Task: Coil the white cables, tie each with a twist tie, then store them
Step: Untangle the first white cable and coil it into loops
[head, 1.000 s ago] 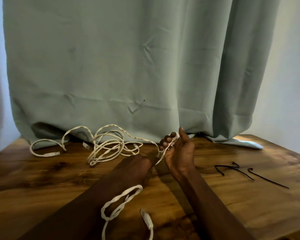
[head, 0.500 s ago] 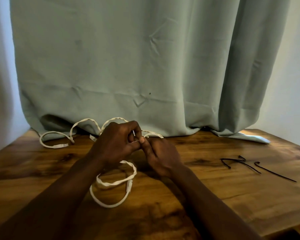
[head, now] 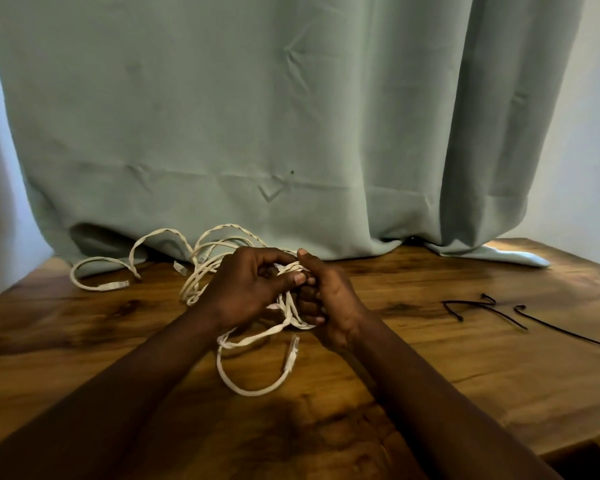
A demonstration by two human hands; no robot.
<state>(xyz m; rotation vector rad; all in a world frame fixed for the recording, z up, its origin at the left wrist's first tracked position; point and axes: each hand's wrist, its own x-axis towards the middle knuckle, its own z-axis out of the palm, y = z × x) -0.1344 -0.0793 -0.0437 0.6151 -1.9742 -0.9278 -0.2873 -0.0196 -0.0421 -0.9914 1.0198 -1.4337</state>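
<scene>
Left hand (head: 246, 289): fingers curled, thumb tip pressed to the strands, pinching the white cable (head: 253, 389) where both hands meet. Right hand (head: 326, 303): fingers wrapped round a small bundle of the same cable's turns, thumb up, touching the left hand.

Below the hands, on our side, one loop of this cable lies on the counter (head: 465, 375). Its plug (head: 291, 351) lies just beneath the right hand, pointing up toward it.

Beyond the left hand we note a loose tangle (head: 201, 271) of white cable on the wood. It runs out leftward in wide arcs to a second plug (head: 113, 285), well apart from the hands.

Right of the right hand, well apart, black twist ties (head: 520, 317) lie flat; plain wood shows between them and the hand.

The curtain (head: 257, 116) hem rests on the counter just behind the tangle, closing the far side. The counter's near right corner shows at the lower right, past the right forearm; its left edge slants away left of the tangle.
</scene>
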